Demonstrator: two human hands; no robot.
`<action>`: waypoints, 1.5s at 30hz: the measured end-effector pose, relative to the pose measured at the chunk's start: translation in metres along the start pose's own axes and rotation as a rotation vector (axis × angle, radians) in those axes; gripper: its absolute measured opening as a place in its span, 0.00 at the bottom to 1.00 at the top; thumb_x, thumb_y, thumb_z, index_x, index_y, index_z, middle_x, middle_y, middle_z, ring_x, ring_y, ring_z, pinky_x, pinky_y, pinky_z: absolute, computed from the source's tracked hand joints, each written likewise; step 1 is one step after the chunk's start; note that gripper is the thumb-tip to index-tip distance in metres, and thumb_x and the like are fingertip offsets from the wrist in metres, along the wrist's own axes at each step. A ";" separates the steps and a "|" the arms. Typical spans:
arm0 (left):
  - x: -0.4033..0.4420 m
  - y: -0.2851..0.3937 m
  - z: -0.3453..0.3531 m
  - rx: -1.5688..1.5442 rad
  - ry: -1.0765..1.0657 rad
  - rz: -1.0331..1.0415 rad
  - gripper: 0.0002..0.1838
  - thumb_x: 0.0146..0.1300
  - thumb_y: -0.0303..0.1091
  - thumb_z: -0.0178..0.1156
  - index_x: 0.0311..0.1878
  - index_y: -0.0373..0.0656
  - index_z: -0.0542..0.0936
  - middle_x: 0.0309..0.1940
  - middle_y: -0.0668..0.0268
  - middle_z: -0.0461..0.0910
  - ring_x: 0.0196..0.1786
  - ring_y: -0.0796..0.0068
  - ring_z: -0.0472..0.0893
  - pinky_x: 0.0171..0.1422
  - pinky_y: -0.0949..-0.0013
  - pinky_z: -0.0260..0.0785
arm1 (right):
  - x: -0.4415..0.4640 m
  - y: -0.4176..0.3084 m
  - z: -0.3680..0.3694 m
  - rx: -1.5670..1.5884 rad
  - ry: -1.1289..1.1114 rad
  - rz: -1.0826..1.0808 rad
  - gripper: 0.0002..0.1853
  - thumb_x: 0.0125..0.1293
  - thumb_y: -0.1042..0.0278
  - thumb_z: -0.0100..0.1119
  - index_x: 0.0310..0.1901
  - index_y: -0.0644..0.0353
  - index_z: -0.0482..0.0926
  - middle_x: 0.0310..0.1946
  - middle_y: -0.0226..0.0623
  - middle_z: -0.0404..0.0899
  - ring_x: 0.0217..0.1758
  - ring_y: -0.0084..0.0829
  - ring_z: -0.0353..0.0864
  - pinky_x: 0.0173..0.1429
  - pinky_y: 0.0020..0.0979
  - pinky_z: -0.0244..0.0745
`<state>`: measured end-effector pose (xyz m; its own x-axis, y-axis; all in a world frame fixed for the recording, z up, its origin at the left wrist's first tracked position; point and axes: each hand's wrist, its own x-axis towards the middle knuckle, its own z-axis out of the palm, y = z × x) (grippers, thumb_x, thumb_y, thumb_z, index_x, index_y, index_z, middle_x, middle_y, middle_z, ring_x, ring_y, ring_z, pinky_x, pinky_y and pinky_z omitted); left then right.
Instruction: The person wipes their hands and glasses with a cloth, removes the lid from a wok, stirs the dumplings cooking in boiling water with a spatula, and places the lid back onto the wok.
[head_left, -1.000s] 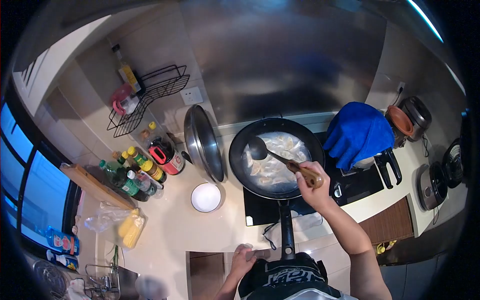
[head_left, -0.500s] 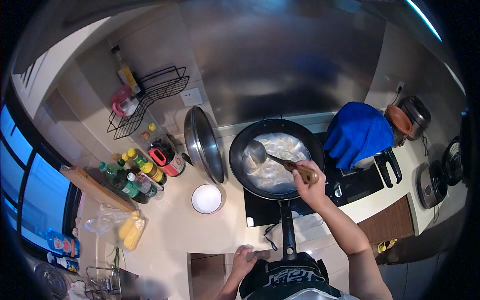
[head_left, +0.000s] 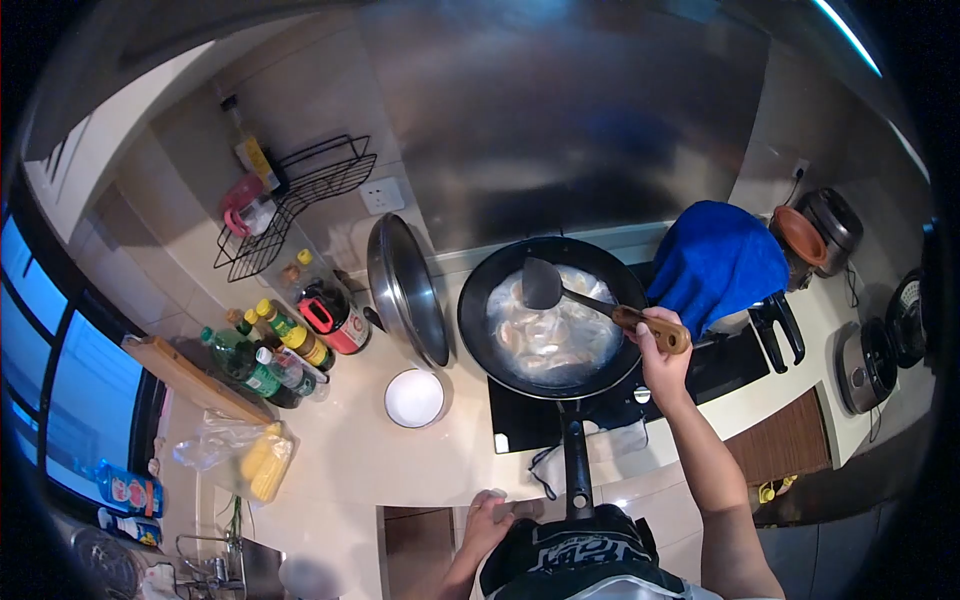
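Observation:
My right hand (head_left: pixel 662 366) is closed around the wooden handle of a dark spatula (head_left: pixel 542 284). The spatula's head is over the back part of the food in a black frying pan (head_left: pixel 475 340). Pale pieces that look like dumplings (head_left: pixel 550 345) lie in cloudy liquid there. The pan sits on the black stove, its long handle pointing toward my body. At the counter's front edge, left of that handle, rests my left hand (head_left: pixel 487 520), holding nothing visible, fingers partly extended.
A white bowl (head_left: pixel 414 398) stands left of the pan, with a metal lid (head_left: pixel 405 290) upright behind it. Several sauce bottles (head_left: pixel 290 340) and a bag of yellow food (head_left: pixel 265 462) are farther left. A blue cloth (head_left: pixel 715 260) covers a pot on the right.
My right hand has moved right and slightly forward with the spatula. Its head has shifted from the food's left side toward the back middle. My left hand stays in place.

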<state>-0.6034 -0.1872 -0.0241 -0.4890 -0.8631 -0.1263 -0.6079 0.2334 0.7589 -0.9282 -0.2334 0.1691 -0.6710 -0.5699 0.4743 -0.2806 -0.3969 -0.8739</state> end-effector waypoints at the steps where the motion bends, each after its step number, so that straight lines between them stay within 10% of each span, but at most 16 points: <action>1: 0.000 -0.002 0.001 0.002 -0.004 0.002 0.21 0.44 0.35 0.61 0.42 0.38 0.72 0.51 0.48 0.65 0.56 0.52 0.64 0.61 0.63 0.56 | -0.002 -0.003 -0.001 0.002 -0.016 -0.011 0.09 0.56 0.77 0.53 0.39 0.66 0.71 0.31 0.33 0.74 0.33 0.20 0.75 0.38 0.20 0.70; 16: 0.003 -0.010 0.001 -0.014 0.074 0.050 0.19 0.43 0.35 0.61 0.40 0.40 0.74 0.50 0.46 0.67 0.55 0.53 0.66 0.60 0.63 0.58 | -0.002 -0.018 -0.016 -0.180 -0.085 -0.162 0.08 0.51 0.77 0.57 0.35 0.63 0.73 0.30 0.35 0.72 0.32 0.23 0.72 0.38 0.22 0.67; 20: 0.001 -0.007 -0.004 -0.087 0.056 -0.019 0.17 0.43 0.33 0.61 0.39 0.41 0.74 0.49 0.48 0.68 0.56 0.54 0.66 0.60 0.64 0.57 | 0.027 -0.025 -0.030 -0.573 -0.388 -0.620 0.13 0.46 0.78 0.59 0.37 0.59 0.73 0.32 0.41 0.73 0.32 0.37 0.75 0.35 0.30 0.72; 30: 0.022 -0.005 -0.020 -0.122 0.147 0.039 0.17 0.44 0.31 0.59 0.40 0.42 0.74 0.49 0.47 0.68 0.55 0.53 0.67 0.61 0.61 0.57 | 0.032 -0.010 -0.035 -0.876 -0.988 -0.655 0.27 0.36 0.69 0.64 0.43 0.51 0.67 0.34 0.35 0.67 0.36 0.37 0.74 0.34 0.34 0.73; 40: 0.097 -0.040 -0.148 -0.567 0.575 -0.102 0.15 0.45 0.16 0.51 0.39 0.39 0.73 0.44 0.62 0.73 0.49 0.71 0.70 0.54 0.70 0.60 | 0.003 -0.045 -0.057 -0.703 -0.566 -0.838 0.15 0.41 0.74 0.64 0.35 0.60 0.74 0.32 0.41 0.73 0.28 0.36 0.77 0.31 0.29 0.74; 45: 0.191 -0.053 -0.209 -0.838 0.591 0.025 0.18 0.49 0.22 0.52 0.47 0.40 0.69 0.45 0.65 0.70 0.47 0.75 0.69 0.51 0.73 0.59 | -0.008 -0.027 -0.066 -0.093 0.176 -0.043 0.10 0.56 0.71 0.53 0.40 0.64 0.70 0.33 0.40 0.74 0.32 0.30 0.78 0.36 0.27 0.75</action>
<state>-0.5340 -0.4578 0.0448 0.0289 -0.9979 0.0585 0.1419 0.0621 0.9879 -0.9605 -0.1700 0.1821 -0.7645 -0.4156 0.4928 -0.3684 -0.3456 -0.8630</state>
